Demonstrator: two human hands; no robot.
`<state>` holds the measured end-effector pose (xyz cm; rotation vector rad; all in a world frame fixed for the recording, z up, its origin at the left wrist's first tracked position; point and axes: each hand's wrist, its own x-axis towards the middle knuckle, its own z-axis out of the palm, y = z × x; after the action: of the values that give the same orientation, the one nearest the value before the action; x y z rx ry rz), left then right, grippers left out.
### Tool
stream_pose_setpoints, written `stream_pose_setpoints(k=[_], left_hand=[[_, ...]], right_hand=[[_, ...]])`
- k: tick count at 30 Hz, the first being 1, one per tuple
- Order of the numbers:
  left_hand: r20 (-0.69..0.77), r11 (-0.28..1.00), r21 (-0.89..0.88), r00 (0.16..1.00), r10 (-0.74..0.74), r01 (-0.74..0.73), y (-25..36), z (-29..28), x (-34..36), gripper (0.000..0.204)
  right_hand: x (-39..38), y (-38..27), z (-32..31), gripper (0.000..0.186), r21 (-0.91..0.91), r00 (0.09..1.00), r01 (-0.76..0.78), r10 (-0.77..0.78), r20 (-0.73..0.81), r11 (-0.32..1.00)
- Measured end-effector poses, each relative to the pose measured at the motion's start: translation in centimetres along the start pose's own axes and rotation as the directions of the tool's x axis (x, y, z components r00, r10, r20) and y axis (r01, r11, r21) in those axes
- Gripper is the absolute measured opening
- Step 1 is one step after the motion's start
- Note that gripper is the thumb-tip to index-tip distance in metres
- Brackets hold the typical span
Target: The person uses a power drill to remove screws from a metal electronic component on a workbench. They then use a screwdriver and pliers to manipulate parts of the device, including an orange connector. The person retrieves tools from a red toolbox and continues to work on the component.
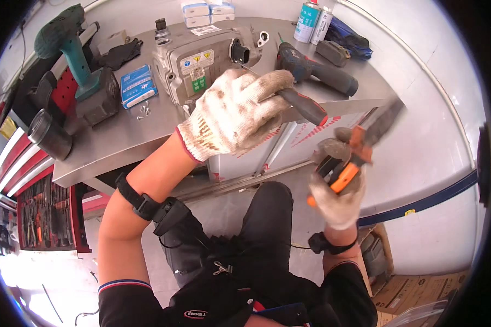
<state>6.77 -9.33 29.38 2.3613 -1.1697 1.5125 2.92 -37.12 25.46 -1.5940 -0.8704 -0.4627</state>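
My left hand (240, 111), in a white knit glove, is closed around a screwdriver (305, 107) with a black and red handle. Its thin shaft passes behind my fingers toward the black connector (240, 53) on a grey metal housing (188, 54) with warning labels. Whether the tip touches is hidden. Off to the right, apart from the bench, my gloved right hand (338, 199) grips an orange-and-black-handled tool (348, 173). Its broad, dark, blade-like end is smeared by motion, so its exact kind is unclear.
The housing stands on a steel bench (98, 155). Left of it are a teal cordless drill (73, 60), a blue box (138, 86), small screws (143, 110) and a black cup (50, 134). A dark power tool (316, 71) and spray cans (307, 22) stand right. A red tool drawer (46, 218) is open.
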Motion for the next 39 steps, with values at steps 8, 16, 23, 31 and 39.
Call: stream_pose_setpoints(k=[8, 16, 23, 31, 39], left_hand=[[-0.021, 0.988, -0.133, 0.997, -0.08, 0.076, 0.1, 0.3, -0.2, 0.03], [0.013, 0.984, -0.157, 0.997, -0.079, 0.08, 0.1, 0.1, -0.1, 0.026], [0.038, 0.987, -0.142, 0.996, -0.075, 0.08, 0.1, -0.1, -0.2, 0.023], [0.071, 0.985, -0.12, 0.991, -0.116, 0.123, 0.1, -0.2, -0.1, 0.023], [0.0, 0.967, -0.159, 0.979, -0.204, 0.201, 0.0, 0.3, -0.3, 0.027]], right_hand=[[-1.3, 3.3, 3.2, 0.048, -0.456, 0.996, -0.002, -0.041, -0.085, 0.89], [-0.3, 2.3, 4.4, 0.035, -0.605, 0.959, 0.205, -0.281, -0.033, 0.769], [-0.6, 1.5, 3.2, 0.045, -0.479, 0.975, 0.197, -0.222, 0.005, 0.856], [-0.7, 0.9, 2.7, 0.024, -0.364, 0.938, 0.19, -0.278, -0.208, 0.912], [-2.8, 3.5, 1.9, 0.022, -0.167, 0.973, 0.104, -0.135, -0.187, 0.98]])
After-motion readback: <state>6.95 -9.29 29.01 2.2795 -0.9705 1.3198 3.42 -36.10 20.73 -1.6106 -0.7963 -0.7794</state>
